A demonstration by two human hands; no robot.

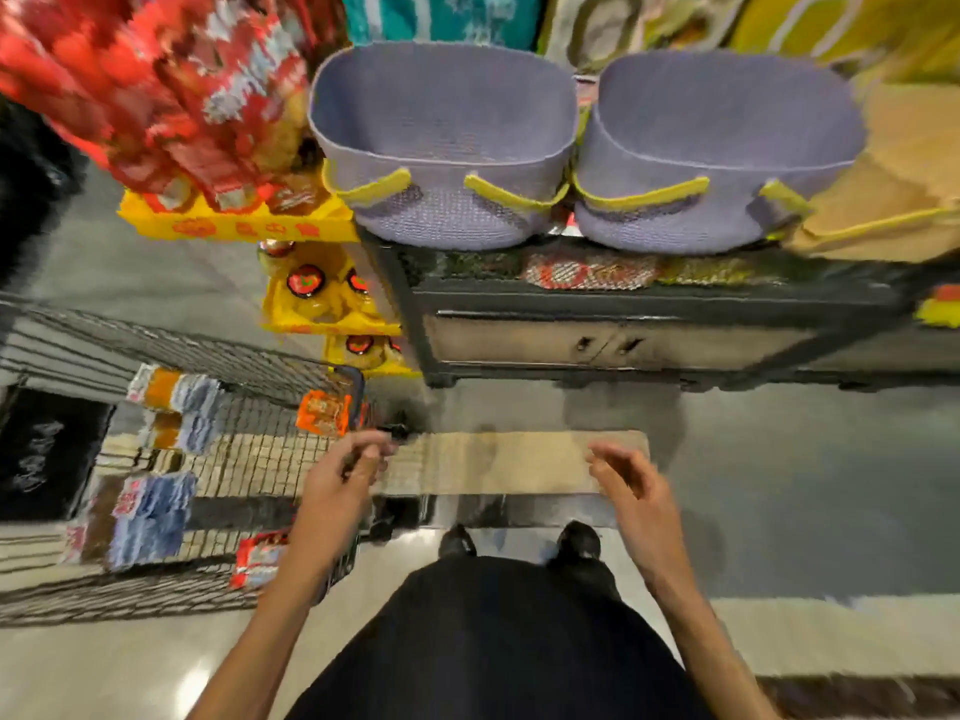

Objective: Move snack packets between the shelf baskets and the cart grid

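Both hands are loosely curled and hold nothing: the left hand (345, 480) is over the grid (249, 459) at its right edge, the right hand (631, 485) over open floor (779, 485). Two baskets (441, 122) stand side by side ahead of the hands. Five packets (150, 517) lie on the grid, left of the left hand.

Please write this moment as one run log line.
left hand: at cart grid edge, hold unclear | right hand: loosely curled, holds nothing | left basket, right basket: look empty | orange packet: on grid

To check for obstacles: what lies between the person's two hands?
In the head view, only a beige floor mat shows between the left hand and the right hand, on the floor below them.
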